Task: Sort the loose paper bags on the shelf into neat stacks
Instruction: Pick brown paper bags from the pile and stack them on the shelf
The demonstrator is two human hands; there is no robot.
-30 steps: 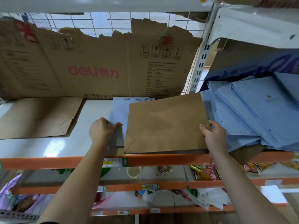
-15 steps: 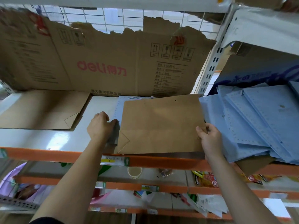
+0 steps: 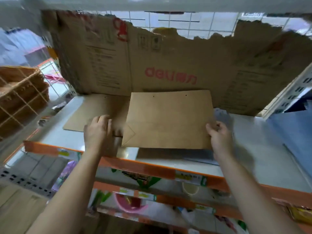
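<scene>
Right hand (image 3: 219,137) pinches bag (image 3: 168,119) right edge; left hand (image 3: 98,130) curled at its left edge, grip unclear; bag overlaps stack (image 3: 94,112).

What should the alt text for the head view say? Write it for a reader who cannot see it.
Two bare hands hold a flat brown paper bag over a white shelf, the left hand at its folded end and the right hand at the other. Another brown bag lies flat left of it, before torn cardboard.

red "deli" logo on cardboard sheet (image 3: 168,65), other print too blurred
</scene>
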